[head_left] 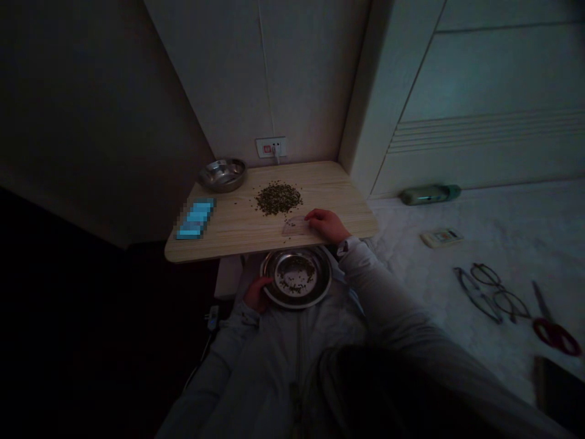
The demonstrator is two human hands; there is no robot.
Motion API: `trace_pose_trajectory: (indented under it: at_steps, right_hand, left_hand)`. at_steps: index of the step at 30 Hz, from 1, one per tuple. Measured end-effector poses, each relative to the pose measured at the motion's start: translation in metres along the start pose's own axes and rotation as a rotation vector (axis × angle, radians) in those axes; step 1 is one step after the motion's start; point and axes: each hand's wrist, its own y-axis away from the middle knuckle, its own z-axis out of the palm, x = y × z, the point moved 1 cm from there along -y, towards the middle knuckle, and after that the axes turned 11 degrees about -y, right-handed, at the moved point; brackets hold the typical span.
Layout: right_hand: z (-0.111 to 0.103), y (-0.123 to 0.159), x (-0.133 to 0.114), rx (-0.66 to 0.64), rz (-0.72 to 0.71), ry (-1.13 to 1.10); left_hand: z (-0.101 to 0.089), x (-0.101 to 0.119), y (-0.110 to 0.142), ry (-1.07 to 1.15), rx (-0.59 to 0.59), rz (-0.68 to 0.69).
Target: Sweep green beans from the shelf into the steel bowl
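Note:
My right hand [329, 227] is closed on a clear, flat, curved-edged piece that looks like a plastic protractor [295, 227], held low over the small wooden table [228, 238] near its front edge. A few small dark green grains lie by the piece. Just beyond it is a loose pile of the same grains [278, 198]. Below the table edge, my left hand [258, 294] grips the left rim of a steel bowl [322, 292] at my lap. Grains are scattered over the bowl's bottom.
Another steel bowl [223, 177] stands at the table's back left, with a blurred-out lit phone [196, 218] before it. A wall socket [270, 147] holds a plug. On the white bed lie a green bottle [429, 194], a remote [441, 237], glasses [485, 277] and red-handled scissors [555, 335].

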Motion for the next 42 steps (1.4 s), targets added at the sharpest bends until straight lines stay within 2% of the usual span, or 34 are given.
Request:
trace_pose_trajectory:
  at_steps: [5,16,23,28,33,39,42]
  right_hand:
    - [0.0006,-0.0014,0.0015,-0.006,0.005,-0.005]
    - [0.0019,0.0037,0.0046,-0.033,-0.038,0.003]
    - [0.0022,0.0036,0.0043,-0.049,-0.023,-0.004]
    - [0.0019,0.0054,0.0005,-0.072,0.007,0.006]
    - [0.0020,0.0051,0.0003,-0.077,-0.006,0.025]
    - [0.0021,0.0049,0.0016,-0.086,-0.011,0.043]
    - [0.0021,0.0061,0.0001,-0.096,-0.018,0.052]
  left_hand:
    - [-0.0002,0.0007,0.0001,0.008,0.009,0.030]
    - [0.0006,-0.0001,-0.0026,0.028,-0.049,0.088]
    - [-0.0031,-0.0030,-0.0052,-0.001,-0.029,0.060]
    - [-0.0018,-0.0021,-0.0045,0.005,-0.019,0.092]
    - [-0.0017,-0.0001,-0.0016,-0.006,0.016,0.028]
    - [0.0003,0.0013,-0.0001,0.009,-0.036,0.034]
    - [0.0000,0.0008,-0.0005,-0.020,-0.009,0.016]
